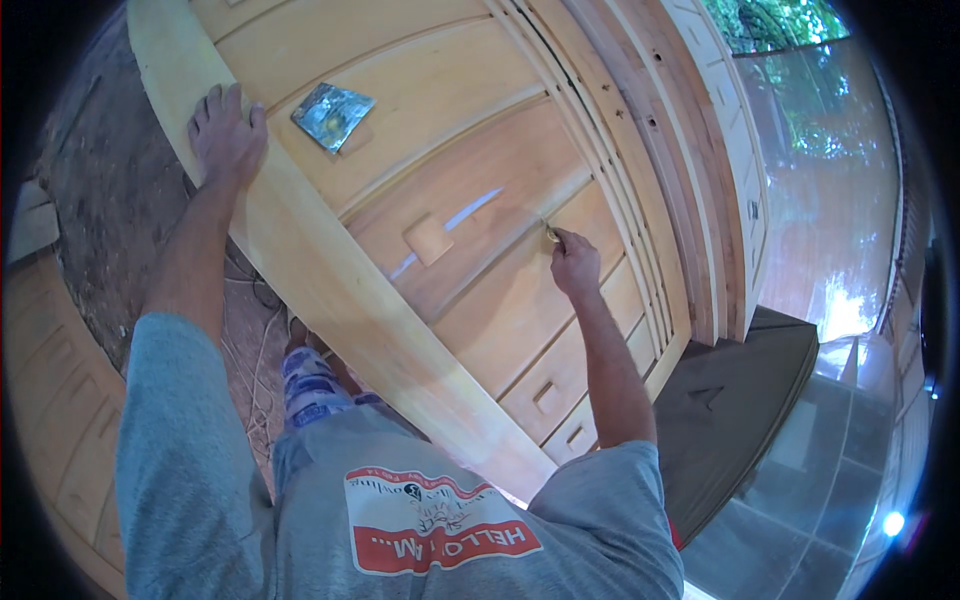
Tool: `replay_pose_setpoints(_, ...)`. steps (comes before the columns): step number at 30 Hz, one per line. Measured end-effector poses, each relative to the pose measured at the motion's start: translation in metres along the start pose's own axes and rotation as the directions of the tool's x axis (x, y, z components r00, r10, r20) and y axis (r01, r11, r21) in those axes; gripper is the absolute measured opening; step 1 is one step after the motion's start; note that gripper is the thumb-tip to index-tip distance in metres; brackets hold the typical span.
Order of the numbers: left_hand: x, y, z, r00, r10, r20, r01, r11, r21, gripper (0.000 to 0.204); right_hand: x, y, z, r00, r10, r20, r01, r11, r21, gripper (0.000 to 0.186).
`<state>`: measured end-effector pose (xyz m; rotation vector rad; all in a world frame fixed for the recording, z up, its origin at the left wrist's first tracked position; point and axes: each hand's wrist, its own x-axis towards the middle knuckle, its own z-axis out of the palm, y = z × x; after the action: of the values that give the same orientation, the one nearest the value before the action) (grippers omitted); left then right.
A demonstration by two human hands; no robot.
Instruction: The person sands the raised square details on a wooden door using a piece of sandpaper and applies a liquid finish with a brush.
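Observation:
A large pale wooden door [430, 340] with framed panels and grooves lies slanted in front of me. My left hand [228, 138] rests flat on its left edge board, fingers spread and holding nothing. Over the panels, my right hand [576, 264] is closed in a pinch on a small yellowish tool [552, 234]. The tool's tip meets the groove beside the middle panel; its exact kind is too small to tell. Between the hands, a shiny square metal sheet [333, 117] with a yellowish smear lies on an upper panel. A square wooden block shape [429, 240] stands out on the middle panel.
Several more wooden doors or frames [690, 150] stand stacked past the far right side. A dark brown flat box [740, 400] sits at the right, by grey floor tiles [800, 480]. Cords [262, 370] lie on the ground near my legs, and another panelled door [60, 400] is at left.

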<state>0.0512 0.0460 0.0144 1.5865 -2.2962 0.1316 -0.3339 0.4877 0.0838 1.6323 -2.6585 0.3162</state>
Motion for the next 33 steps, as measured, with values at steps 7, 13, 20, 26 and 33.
replay_pose_setpoints(7, -0.002, -0.002, 0.003, 0.999, 0.007, -0.039, -0.007, 1.0, 0.005, 0.055, -0.026, -0.03, 0.006, 0.999, -0.053, 0.011, 0.054, 0.998, -0.023, 0.032)
replay_pose_setpoints(13, -0.002, -0.002, 0.005, 0.999, 0.013, -0.035, -0.012, 1.0, 0.021, 0.055, -0.051, -0.058, 0.005, 0.998, -0.049, 0.042, 0.049, 0.999, 0.014, 0.037)
replay_pose_setpoints(20, -0.001, -0.004, 0.005, 1.0, 0.006, -0.018, -0.005, 1.0, 0.03, 0.056, -0.082, -0.095, 0.006, 0.996, -0.051, 0.074, 0.05, 0.999, 0.011, 0.045)
replay_pose_setpoints(26, 0.001, 0.001, 0.009, 0.999, 0.017, -0.033, -0.017, 1.0, 0.009, 0.055, -0.113, -0.137, 0.0, 0.997, -0.054, 0.061, 0.05, 0.997, 0.065, 0.047)
replay_pose_setpoints(33, 0.003, -0.026, 0.049, 0.997, 0.015, 0.074, -0.018, 0.999, 0.04, 0.055, -0.115, -0.087, -0.014, 0.999, 0.023, -0.029, -0.021, 0.998, 0.059, 0.036)
